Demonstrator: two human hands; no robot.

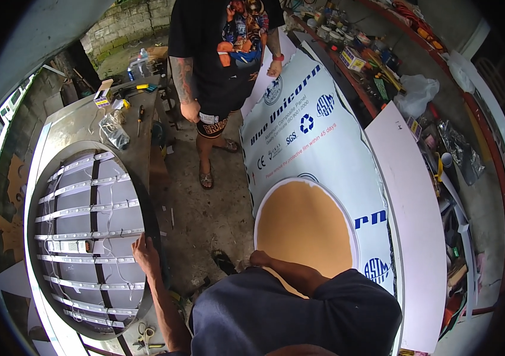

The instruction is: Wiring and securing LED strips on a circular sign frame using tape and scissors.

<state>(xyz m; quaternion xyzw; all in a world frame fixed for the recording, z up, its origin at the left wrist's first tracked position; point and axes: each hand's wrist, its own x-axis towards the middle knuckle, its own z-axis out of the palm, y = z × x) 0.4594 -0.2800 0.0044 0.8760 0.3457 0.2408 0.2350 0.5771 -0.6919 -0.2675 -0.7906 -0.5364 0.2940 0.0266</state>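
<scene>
My left hand (145, 255) has its bent fingers closed over the right rim of a large oval light box (150, 218). Inside that dark-rimmed frame, rows of white LED strips (89, 219) cross two dark bars, with thin wires looping between them. A white perforated power supply (68, 246) sits among the strips. My right hand (259, 258) hangs by the near left edge of a tan oval panel (306, 228); its fingers are turned away, so its grip is hidden. The tan oval has a pale border and lies on a film-covered sheet (288, 127).
Opposite me another person (225, 65) stands in the aisle between the worktables. Scissors (145, 335), a screwdriver (140, 121) and a plastic bag (114, 130) lie on the left table (77, 127). A pale panel (409, 219) and cluttered tools line the right side.
</scene>
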